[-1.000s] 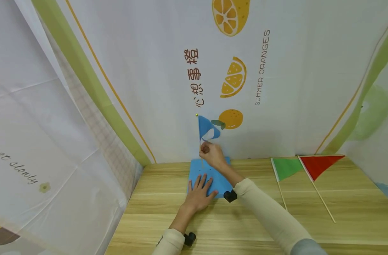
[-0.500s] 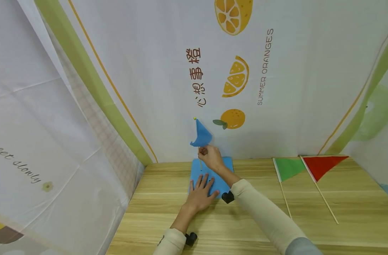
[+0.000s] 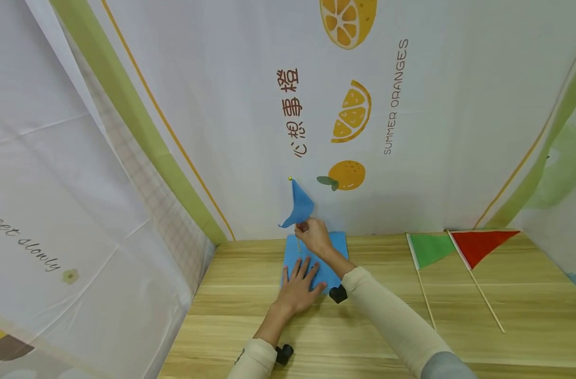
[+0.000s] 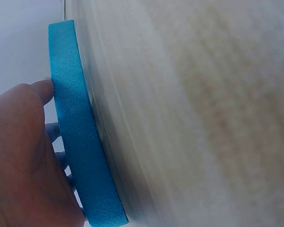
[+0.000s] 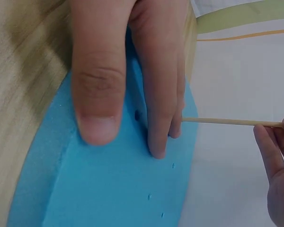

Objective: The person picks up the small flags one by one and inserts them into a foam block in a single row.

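A blue foam board [image 3: 292, 245] with small holes lies on the table against the fabric wall. My left hand [image 3: 294, 292] rests palm down on its front part, fingers spread. In the left wrist view, the thumb sits at the upper edge of the thick foam side [image 4: 75, 104]. With thumb and fingers, my right hand [image 3: 314, 237] pinches the thin wooden stick [image 5: 222, 121] of a blue flag [image 3: 302, 205]. The stick stands nearly upright, its lower end at the board just beyond my left fingertips. Above my right hand the cloth hangs bent, its tip pointing left.
On the right of the wooden table [image 3: 221, 316] lie a green flag [image 3: 430, 250] and a red flag [image 3: 482, 246], sticks toward me. A white fabric wall [image 3: 240, 158] with printed oranges rises right behind the board; another fabric sheet [image 3: 79, 210] borders the left.
The blue flag has come down slightly with my right hand, and its cloth has swung from the right side round to the left. My left hand has stayed on the board.
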### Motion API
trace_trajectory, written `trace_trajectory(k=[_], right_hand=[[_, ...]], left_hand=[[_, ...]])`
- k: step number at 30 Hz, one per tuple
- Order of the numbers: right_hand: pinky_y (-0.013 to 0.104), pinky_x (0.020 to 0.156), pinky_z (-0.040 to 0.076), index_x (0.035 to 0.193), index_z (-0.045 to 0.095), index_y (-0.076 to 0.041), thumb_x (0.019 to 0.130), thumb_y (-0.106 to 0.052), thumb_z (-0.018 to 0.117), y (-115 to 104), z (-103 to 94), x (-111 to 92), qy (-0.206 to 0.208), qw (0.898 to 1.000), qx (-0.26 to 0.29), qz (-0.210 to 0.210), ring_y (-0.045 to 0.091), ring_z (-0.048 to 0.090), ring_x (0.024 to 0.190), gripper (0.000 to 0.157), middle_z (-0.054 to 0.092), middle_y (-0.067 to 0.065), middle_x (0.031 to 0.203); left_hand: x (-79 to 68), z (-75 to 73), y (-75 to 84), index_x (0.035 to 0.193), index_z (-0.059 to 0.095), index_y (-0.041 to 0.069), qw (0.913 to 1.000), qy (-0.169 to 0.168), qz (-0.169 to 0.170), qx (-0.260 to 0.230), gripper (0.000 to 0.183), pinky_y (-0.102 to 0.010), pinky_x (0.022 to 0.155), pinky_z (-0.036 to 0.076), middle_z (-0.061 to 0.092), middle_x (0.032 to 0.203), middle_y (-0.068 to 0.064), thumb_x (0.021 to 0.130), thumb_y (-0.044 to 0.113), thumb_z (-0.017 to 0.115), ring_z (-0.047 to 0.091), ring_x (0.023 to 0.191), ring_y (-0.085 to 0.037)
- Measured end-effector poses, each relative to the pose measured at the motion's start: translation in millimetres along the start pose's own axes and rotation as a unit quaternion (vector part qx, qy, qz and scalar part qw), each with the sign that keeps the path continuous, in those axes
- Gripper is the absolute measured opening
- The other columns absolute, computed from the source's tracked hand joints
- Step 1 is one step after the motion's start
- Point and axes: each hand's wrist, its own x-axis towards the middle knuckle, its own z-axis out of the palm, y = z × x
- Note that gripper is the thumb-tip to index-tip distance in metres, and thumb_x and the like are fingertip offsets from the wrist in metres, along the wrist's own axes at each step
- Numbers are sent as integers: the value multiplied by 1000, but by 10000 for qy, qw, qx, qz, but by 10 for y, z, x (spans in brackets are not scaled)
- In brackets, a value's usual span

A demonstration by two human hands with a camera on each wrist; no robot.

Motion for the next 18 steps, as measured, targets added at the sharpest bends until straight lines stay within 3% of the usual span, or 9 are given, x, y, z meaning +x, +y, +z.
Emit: trace_trajectory(k=[8, 18], right_hand=[[42, 78, 64, 102, 78, 2, 102, -9, 72, 31, 46, -17, -248, 9991, -196, 280, 32, 78, 89, 13, 80, 19, 98], [40, 82, 65, 105, 74, -3, 102, -9, 73, 59, 75, -15, -116, 9994, -181, 272, 29, 78, 95, 7, 78, 14, 100]], left_hand=[[5, -1, -5, 169, 36, 20, 10000, -3, -10, -40, 68, -71, 131, 8, 21, 179, -11, 112, 58, 43, 15, 167, -38], [9, -6, 2, 169, 35, 22, 10000, -6, -39, -46, 68, -71, 131, 9, 20, 179, -9, 112, 58, 43, 15, 167, -37]])
